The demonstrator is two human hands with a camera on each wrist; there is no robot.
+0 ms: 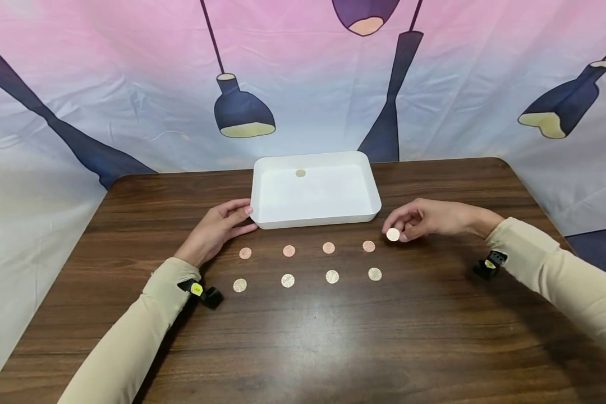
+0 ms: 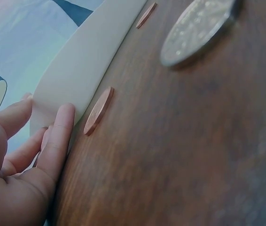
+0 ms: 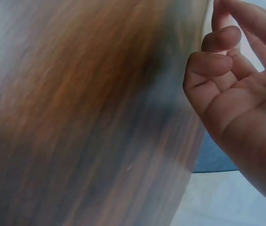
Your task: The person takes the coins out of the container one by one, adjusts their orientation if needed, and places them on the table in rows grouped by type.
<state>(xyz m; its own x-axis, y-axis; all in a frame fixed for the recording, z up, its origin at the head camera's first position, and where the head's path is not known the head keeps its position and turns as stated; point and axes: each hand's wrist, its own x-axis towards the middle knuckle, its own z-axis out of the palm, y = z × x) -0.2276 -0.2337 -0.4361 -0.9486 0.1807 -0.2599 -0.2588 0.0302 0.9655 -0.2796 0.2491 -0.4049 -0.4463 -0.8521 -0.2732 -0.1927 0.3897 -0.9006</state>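
A shallow white tray stands at the back of the table with one pale gold coin inside, near its far wall. My left hand rests its extended fingers against the outer wall at the tray's near left corner. To the right of the tray, my right hand pinches a pale, bright coin between thumb and fingers. In the right wrist view that coin is out of sight, and the other fingers curl toward the palm. Copper-coloured coins lie in a row just before the tray.
A second row of pale gold coins lies nearer to me, roughly parallel to the copper row. The brown wooden table reaches back to a hanging cloth printed with lamps. Both wrists carry small black cameras.
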